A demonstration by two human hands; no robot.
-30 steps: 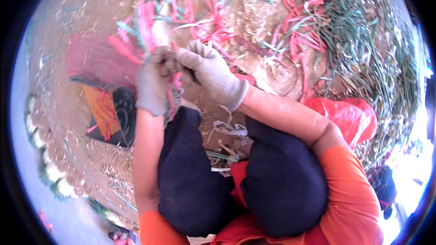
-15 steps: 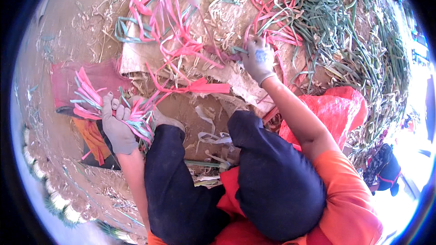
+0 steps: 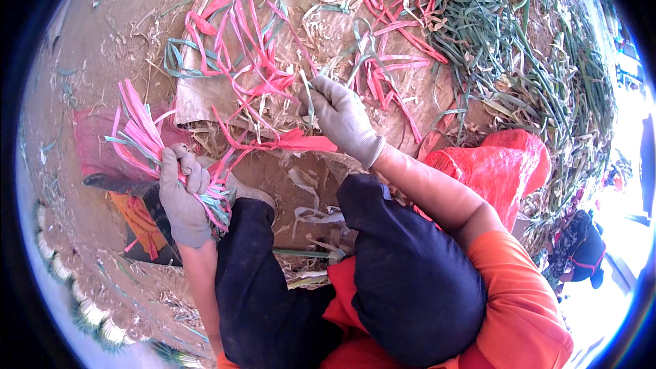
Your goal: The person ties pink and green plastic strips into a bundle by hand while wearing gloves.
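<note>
My left hand (image 3: 184, 198), in a grey work glove, is closed round a bundle of pink and green plastic strips (image 3: 142, 130). The strips fan out above the fist and their other ends hang out below it, beside my left leg. My right hand (image 3: 347, 119), gloved too, reaches over the pale sheet with its fingers pinched on a thin pale-green strip (image 3: 309, 96). Left of those fingers lies a loose tangle of pink and green strips (image 3: 249, 48). Another pink heap (image 3: 383, 72) lies to the right of them.
A big pile of green leafy stalks (image 3: 506, 41) covers the right side. Red mesh sacking (image 3: 485, 167) lies by my right forearm. A dark red cloth (image 3: 96, 133) and an orange cloth (image 3: 140, 215) are at the left. White-and-green bunches (image 3: 89, 311) line the lower left edge.
My right hand has moved left and nearer, away from the right-hand pink heap, with a thin strip at its fingers. My left hand's bundle now stands more upright.
</note>
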